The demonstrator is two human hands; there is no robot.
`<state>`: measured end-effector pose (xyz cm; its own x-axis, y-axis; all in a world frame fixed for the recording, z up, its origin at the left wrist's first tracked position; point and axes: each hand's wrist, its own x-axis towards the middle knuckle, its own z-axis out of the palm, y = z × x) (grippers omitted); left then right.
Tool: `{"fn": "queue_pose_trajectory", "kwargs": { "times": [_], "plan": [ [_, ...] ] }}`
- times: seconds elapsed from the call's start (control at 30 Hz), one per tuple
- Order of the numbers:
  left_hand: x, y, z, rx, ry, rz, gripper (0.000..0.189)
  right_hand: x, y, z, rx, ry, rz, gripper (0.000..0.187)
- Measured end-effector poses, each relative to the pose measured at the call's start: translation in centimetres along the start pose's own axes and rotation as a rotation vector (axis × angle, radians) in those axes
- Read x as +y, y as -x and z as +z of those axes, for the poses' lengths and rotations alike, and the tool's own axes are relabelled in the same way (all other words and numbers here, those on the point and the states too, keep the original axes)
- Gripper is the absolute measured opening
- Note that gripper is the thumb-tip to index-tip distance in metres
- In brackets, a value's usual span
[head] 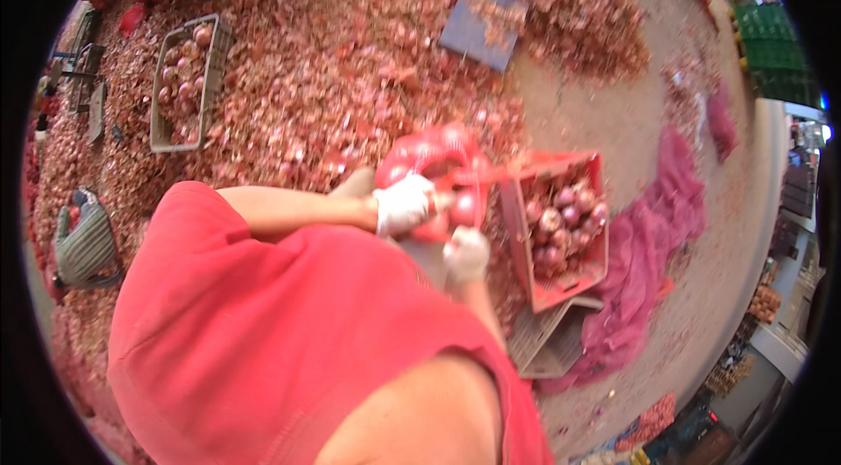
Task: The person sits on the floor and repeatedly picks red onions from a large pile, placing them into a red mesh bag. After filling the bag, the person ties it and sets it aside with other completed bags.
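Note:
My left hand (403, 205), in a white knit glove, grips the gathered red mesh of a sack (430, 153) that bulges with onions. My right hand (467, 255), also gloved, is closed on the near right edge of the same mesh. Onions show through the net between and beyond both hands. A blurred red strip stretches from the sack towards the rim of a red plastic crate (514, 238) on the right. Inside that crate lie many red onions (564, 222). Fingertips and the mesh inside the fists are hidden.
Loose onion skins (309, 90) cover the floor. A grey crate (213, 84) of onions stands far left, near a crouching person (85, 242). A blue shovel (483, 22) lies ahead. Right of me are a tipped grey crate (548, 337) and crumpled purple netting (634, 274).

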<state>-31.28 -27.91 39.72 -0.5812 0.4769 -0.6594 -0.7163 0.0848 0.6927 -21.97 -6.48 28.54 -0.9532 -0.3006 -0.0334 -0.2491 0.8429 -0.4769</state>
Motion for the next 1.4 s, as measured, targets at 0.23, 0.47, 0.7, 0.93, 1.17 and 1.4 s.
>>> {"fn": "queue_pose_trajectory", "kwargs": {
  "times": [0.23,0.47,0.7,0.93,1.17,1.4],
  "plan": [
    [3.0,-1.3,2.6,0.05,0.462,-0.024,0.031,5.5,-4.5,-3.3,-0.362,-0.176,0.067,0.01],
    [3.6,-4.4,3.3,-0.05,0.449,-0.035,0.025,7.5,-3.7,-2.9,-0.331,-0.309,0.091,0.002],
    [10.4,-11.8,-4.4,-0.111,0.309,-0.151,0.022,6.9,-11.3,-5.0,-0.563,-0.291,0.322,0.014],
    [23.6,-15.6,-9.5,-0.324,-0.022,0.111,0.024,5.5,-20.2,-11.8,-0.666,-0.68,0.609,0.015],
    [33.2,-10.3,-16.3,-0.503,0.075,0.225,0.03,-1.3,-28.2,-20.7,-0.508,-0.275,0.332,0.025],
    [30.7,-15.3,-19.1,-0.025,0.408,0.221,0.03,5.6,-38.2,-13.8,-0.314,-0.054,0.167,0.011]
  ]
}}
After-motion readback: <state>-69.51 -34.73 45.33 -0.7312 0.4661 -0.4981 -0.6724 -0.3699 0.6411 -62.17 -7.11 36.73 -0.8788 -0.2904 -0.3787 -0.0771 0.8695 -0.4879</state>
